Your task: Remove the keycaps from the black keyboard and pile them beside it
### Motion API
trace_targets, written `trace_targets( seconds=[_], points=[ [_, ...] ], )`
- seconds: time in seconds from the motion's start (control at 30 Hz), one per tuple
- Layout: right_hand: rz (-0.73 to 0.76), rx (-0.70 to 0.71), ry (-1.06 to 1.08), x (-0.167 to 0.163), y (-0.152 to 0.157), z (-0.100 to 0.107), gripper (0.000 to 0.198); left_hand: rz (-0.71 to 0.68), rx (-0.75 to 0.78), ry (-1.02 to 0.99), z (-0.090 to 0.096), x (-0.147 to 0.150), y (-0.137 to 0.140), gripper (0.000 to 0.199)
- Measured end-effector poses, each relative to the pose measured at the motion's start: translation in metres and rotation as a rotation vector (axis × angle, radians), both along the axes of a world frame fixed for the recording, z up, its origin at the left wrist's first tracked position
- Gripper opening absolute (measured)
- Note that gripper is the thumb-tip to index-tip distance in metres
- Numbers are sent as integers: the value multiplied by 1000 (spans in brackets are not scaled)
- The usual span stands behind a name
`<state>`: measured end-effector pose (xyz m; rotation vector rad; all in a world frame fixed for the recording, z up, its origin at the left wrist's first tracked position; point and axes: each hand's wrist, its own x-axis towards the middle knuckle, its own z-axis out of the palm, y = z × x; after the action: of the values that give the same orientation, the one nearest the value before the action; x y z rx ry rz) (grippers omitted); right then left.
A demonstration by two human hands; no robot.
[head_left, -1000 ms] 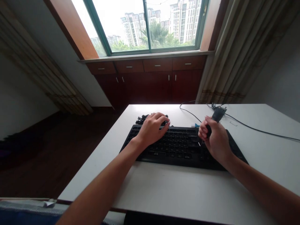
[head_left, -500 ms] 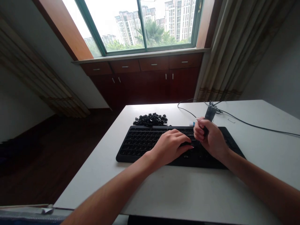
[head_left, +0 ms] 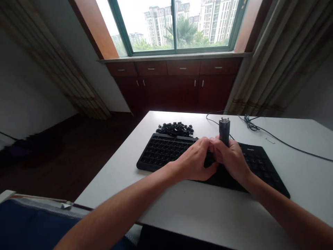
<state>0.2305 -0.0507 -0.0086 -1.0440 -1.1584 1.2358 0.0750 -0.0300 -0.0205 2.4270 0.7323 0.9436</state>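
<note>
A long black keyboard (head_left: 166, 152) lies across the white table, its left part showing bare key sockets and its right part still carrying keys. My right hand (head_left: 230, 156) is closed around a dark keycap puller (head_left: 224, 130), held upright over the keyboard with metal prongs at its top end. The puller's lower end is hidden behind my hands. Against the right fingers, my left hand (head_left: 199, 158) has its fingertips pressed together; whatever they grip is hidden. Behind the keyboard's left half is a heap of loose black keycaps (head_left: 175, 129).
A thin black cable (head_left: 283, 140) with a bundled part runs over the back right of the white table (head_left: 208, 208). A small bent wire (head_left: 270, 141) lies near it. Blue fabric (head_left: 31, 222) is at the lower left. Beyond the table stand dark red cabinets (head_left: 169, 92).
My left hand has lifted from the keys to meet my right hand. The puller has become more upright, nearer the left hand. The camera view has shifted left.
</note>
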Motion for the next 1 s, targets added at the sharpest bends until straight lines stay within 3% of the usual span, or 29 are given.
trace_targets(
  seconds=[0.07,0.13,0.23,0.37,0.53,0.67,0.8,1.0],
  points=[
    [50,-13,-19,-4,-2,0,41,-11,-8,-60,0,-1,-2,59],
    [108,-14,-4,-1,-2,2,44,-27,-36,-72,1,-2,-2,70],
    [103,5,75,11,0,4,47,2,-26,-13,2,0,-2,57],
    [-19,-43,113,24,3,7,37,-32,93,69,1,3,0,29],
    [-181,-8,228,23,4,6,11,5,121,131,-1,3,0,24],
    [-215,20,244,20,4,8,15,-1,81,106,-2,3,1,23],
    [-225,-30,256,19,4,11,40,-6,40,62,-1,3,1,16],
    [-323,-93,306,16,1,17,41,-6,-37,21,-1,4,1,12]
  ],
)
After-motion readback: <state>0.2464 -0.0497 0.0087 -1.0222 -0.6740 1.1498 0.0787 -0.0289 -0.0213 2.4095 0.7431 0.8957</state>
